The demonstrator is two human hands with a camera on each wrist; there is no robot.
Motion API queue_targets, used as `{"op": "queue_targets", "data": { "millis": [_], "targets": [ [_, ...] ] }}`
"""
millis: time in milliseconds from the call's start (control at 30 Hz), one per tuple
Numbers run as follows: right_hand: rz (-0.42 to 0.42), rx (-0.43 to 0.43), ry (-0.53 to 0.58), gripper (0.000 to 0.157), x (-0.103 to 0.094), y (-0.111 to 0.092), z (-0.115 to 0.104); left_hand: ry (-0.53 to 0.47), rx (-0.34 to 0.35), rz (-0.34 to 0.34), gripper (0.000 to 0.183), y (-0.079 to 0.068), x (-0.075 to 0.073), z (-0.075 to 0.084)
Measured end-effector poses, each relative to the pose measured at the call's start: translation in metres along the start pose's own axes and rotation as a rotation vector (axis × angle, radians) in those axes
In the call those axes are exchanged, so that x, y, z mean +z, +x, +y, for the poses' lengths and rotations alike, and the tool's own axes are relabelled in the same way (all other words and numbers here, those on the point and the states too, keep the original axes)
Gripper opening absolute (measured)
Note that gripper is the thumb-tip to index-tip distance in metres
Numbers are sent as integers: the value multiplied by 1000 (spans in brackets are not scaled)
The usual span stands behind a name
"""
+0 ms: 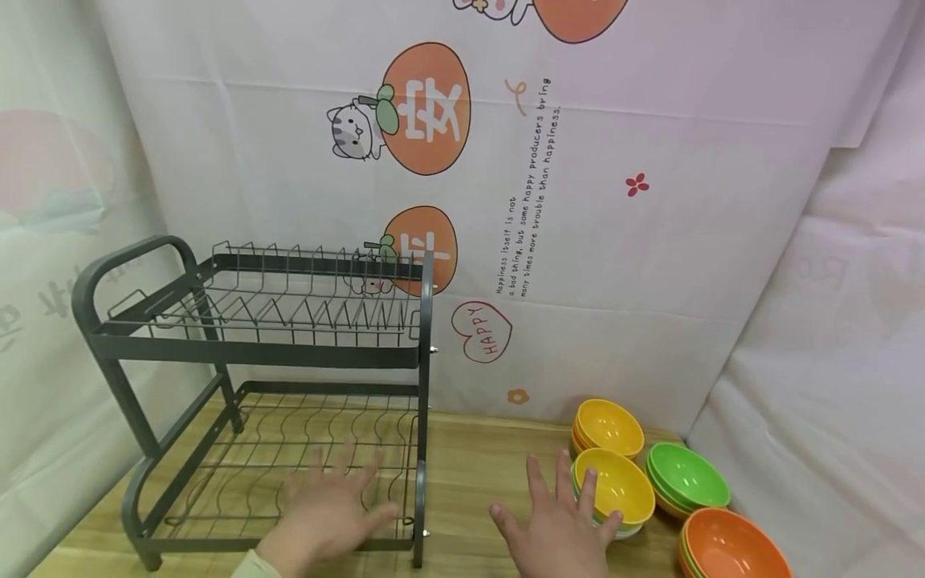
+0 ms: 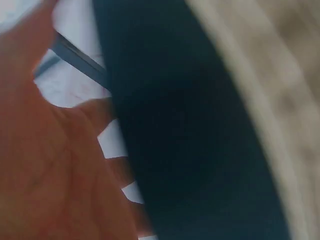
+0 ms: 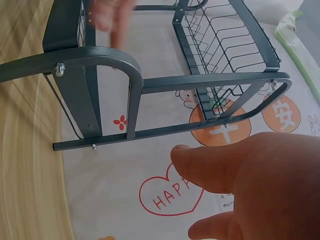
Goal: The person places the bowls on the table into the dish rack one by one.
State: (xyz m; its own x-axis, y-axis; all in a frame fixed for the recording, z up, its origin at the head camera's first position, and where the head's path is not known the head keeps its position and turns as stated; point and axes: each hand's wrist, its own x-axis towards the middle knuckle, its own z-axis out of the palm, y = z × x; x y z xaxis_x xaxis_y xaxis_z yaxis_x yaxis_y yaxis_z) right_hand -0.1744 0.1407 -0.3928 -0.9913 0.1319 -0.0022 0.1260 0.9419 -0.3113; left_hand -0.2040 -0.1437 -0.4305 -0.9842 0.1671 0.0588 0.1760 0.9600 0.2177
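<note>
A dark grey two-tier dish rack (image 1: 260, 352) stands on the left of the wooden table. My left hand (image 1: 325, 510) is spread in front of its lower tier, holding nothing. In the left wrist view a dark rack bar (image 2: 185, 120) hides part of those fingers, so contact with it cannot be told. Fingers apart, my right hand (image 1: 556, 526) hovers right of the rack, just left of the front yellow bowl (image 1: 614, 486). That bowl tops a stack. The right wrist view shows the thumb (image 3: 210, 167) and, blurred, the left hand (image 3: 107, 20) by the rack.
Behind the front stack sits another yellow bowl stack (image 1: 610, 425). Green bowls (image 1: 690, 474) and orange bowls (image 1: 737, 546) are stacked further right. A printed white cloth (image 1: 614, 265) hangs behind the wooden table (image 1: 477, 482), with more cloth at both sides.
</note>
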Motion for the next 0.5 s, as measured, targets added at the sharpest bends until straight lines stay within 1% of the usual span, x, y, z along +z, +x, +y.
{"op": "queue_targets", "data": {
  "millis": [67,100,200,333,500],
  "targets": [
    [-1,1,5,99,0,0,1,18,-24,-18,86,-1,3,-13],
    [-1,3,6,99,0,0,1,19,-25,-32,82,-2,5,-18],
    [0,6,9,100,-1,0,2,0,6,-59,78,-3,12,-26],
    [2,4,9,99,-1,-1,4,-29,35,-61,71,-2,16,-27],
    [-3,7,-1,100,-3,-1,3,-43,37,-80,61,1,17,-24]
  ]
}}
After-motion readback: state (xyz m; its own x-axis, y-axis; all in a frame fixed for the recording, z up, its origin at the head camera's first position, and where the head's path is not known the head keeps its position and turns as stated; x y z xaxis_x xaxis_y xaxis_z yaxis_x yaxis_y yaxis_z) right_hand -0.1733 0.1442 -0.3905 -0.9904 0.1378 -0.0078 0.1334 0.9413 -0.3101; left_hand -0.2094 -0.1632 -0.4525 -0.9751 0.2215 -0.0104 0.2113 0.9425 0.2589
